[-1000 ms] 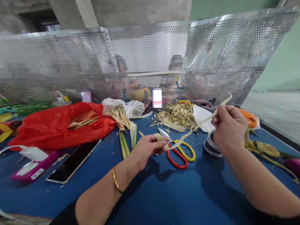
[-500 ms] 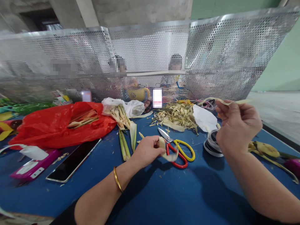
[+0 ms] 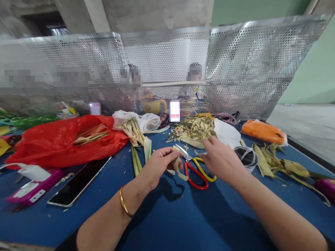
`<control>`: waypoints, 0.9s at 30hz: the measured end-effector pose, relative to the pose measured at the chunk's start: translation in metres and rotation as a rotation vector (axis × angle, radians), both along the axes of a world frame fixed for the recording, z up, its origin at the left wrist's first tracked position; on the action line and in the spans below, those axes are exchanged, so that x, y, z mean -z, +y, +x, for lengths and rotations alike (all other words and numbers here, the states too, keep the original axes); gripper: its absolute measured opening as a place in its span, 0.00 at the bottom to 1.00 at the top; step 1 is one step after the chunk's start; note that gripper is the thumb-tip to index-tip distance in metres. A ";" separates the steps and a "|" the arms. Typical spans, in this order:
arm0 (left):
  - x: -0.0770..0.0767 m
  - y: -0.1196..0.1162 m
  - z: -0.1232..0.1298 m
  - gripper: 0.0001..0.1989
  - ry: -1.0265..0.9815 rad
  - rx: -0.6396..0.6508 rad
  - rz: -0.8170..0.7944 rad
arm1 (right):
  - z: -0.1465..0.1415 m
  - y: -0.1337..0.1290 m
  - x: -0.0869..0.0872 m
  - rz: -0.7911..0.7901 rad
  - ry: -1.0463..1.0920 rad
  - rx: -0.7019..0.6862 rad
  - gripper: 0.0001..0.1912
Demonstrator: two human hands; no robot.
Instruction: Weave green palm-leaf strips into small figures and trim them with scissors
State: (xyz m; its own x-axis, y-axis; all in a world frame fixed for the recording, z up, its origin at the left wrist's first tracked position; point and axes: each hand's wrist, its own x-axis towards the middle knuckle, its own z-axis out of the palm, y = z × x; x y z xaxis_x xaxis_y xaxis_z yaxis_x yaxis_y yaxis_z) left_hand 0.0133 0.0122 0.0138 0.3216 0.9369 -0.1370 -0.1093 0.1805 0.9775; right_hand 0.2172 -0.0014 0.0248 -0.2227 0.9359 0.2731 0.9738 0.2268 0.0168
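Note:
My left hand (image 3: 163,162) is closed in a pinch on a pale husk strip (image 3: 176,163), whose free end curls downward. Across the scissors from it, my right hand (image 3: 221,155) reaches in with its fingers bent together. A thin pale end shows at those fingertips, somewhat blurred. The scissors (image 3: 196,176), with one red and one yellow handle loop, lie on the blue table (image 3: 167,223) between my hands, blades slightly apart and pointing away. Just behind them is a heap of shredded dry husk (image 3: 195,127). Stalks with pale leaves (image 3: 136,158) lie beyond my left hand.
A red plastic bag (image 3: 52,143), a phone (image 3: 81,183) and a purple power strip (image 3: 34,191) are at left. To the right lie a wire coil (image 3: 247,157), loose husks (image 3: 264,162) and an orange packet (image 3: 264,131). A perforated metal screen (image 3: 162,45) stands behind, with people beyond it.
My right hand has come down and left from the far right to beside the scissors, uncovering the orange packet and loose husks. My left hand stays pinched on its strip, nearly in place.

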 end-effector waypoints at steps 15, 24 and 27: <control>-0.017 0.026 0.008 0.13 -0.006 -0.046 -0.005 | -0.001 0.007 0.022 -0.480 0.379 0.079 0.25; -0.019 0.070 0.014 0.12 -0.006 -0.073 0.068 | 0.003 0.006 0.007 -0.576 1.577 -0.066 0.34; -0.007 0.079 0.011 0.14 0.006 -0.034 0.049 | 0.005 0.006 0.009 -0.580 1.622 -0.064 0.27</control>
State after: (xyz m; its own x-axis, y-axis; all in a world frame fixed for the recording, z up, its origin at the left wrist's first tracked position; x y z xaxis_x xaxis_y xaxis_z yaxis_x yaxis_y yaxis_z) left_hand 0.0246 0.0916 0.0205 0.2889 0.9529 -0.0923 -0.1087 0.1284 0.9858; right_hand 0.2218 0.0047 0.0159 -0.1206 0.9872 -0.1045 -0.0972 -0.1165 -0.9884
